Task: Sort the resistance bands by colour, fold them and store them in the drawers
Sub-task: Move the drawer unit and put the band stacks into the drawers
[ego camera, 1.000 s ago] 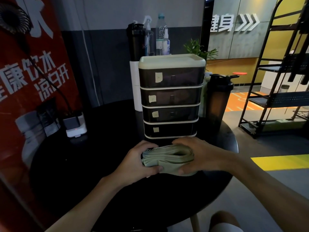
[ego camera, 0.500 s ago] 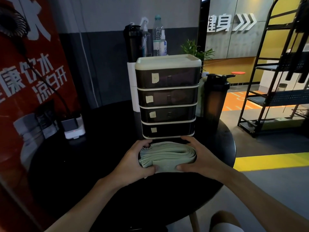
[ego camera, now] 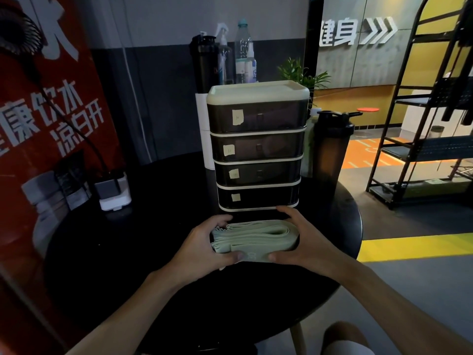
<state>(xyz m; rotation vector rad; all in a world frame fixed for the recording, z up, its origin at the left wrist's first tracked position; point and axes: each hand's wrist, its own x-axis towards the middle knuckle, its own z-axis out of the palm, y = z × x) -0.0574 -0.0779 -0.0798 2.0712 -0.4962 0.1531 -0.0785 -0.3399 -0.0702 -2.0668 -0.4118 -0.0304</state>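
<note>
A folded stack of pale green resistance bands lies on the round black table, just in front of the drawer unit. My left hand grips the stack's left end, thumb along the near edge. My right hand grips the right end, fingers curled over the far side. The drawer unit is a tower of several dark translucent drawers with a cream top, each drawer bearing a small paper label. All its drawers are closed.
A dark shaker bottle stands right of the drawers. Bottles and a spray bottle sit behind the tower. A white and grey charger block with a cable rests at the table's left. A black metal rack stands on the floor to the right.
My right hand shifted from lying over the top of the stack to gripping its right end. Both hands squared the bands up in front of the bottom drawer.
</note>
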